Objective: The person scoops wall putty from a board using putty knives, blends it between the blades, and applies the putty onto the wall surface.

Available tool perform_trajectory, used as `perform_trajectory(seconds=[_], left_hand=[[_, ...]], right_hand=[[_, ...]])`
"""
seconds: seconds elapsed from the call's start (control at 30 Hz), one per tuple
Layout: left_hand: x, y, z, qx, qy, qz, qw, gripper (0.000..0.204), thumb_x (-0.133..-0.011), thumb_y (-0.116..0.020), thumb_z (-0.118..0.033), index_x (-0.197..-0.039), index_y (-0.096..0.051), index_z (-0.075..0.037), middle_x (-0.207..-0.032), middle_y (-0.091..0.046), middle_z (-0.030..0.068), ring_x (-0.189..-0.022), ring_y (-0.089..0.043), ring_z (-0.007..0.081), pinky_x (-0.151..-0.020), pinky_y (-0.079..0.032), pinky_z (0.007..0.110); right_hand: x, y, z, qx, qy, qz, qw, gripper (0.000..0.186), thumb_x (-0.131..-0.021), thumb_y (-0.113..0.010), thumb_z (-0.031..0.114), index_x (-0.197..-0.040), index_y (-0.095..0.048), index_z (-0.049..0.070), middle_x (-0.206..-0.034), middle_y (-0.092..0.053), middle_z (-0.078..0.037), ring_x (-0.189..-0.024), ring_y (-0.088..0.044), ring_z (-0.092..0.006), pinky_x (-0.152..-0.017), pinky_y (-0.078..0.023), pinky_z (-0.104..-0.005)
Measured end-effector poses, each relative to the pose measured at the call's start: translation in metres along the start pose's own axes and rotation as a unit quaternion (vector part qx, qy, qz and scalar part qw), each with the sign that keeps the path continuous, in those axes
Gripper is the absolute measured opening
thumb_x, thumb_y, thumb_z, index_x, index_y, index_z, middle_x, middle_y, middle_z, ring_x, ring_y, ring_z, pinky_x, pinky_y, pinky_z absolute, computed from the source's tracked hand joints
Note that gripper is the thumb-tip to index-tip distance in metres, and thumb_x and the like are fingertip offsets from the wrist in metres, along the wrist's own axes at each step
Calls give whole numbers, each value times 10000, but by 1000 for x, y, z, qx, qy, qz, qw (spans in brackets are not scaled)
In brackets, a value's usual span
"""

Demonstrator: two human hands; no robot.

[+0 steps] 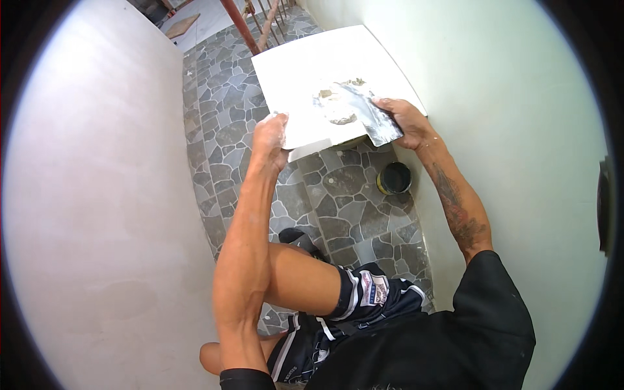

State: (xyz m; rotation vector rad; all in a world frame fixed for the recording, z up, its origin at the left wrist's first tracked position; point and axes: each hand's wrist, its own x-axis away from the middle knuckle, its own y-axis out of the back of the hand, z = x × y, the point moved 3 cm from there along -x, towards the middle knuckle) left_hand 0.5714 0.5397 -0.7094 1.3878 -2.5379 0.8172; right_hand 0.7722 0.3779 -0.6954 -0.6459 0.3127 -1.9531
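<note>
A white board (286, 78) lies out in front of me, roughly level. My left hand (270, 138) is closed round its near left edge, with whitish smears on the fingers. Wet pale putty (339, 112) sits in a smeared patch near the board's middle. My right hand (408, 122) grips a flat, shiny metal scraper (377, 120) at the board's near right side. Its far end reaches the putty, and its near corner sticks out past the board's edge. The fingers under the scraper are partly hidden.
A small dark can (394, 178) stands on the stone-patterned floor (348, 179) beside the right wall (520, 130). The left wall (110, 195) is close by, making a narrow passage. A red post (240, 26) rises beyond the board, and a brown flat piece (182, 26) lies farther off.
</note>
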Motion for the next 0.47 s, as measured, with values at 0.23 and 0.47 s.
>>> perform_trajectory(seconds=[0.23, 0.47], left_hand=[[9, -22, -3, 23, 35, 41, 998, 222, -923, -526, -117, -1077, -563, 38, -998, -626, 121, -860, -629, 212, -754, -518, 372], [10, -7, -14, 15, -11, 24, 1000, 260, -929, -516, -130, -1123, -543, 41, -1014, -629, 122, -874, -629, 211, -763, -521, 384]], right_hand=[[-14, -15, -16, 76, -26, 13, 997, 313, -981, -528, 208, -1065, -575, -90, -835, -651, -93, -621, -631, -100, -486, -535, -242], [5, 23, 10, 239, 5, 14, 971, 446, -935, -604, 209, -1221, -498, -116, -952, -669, -124, -750, -673, -142, -582, -571, -238]])
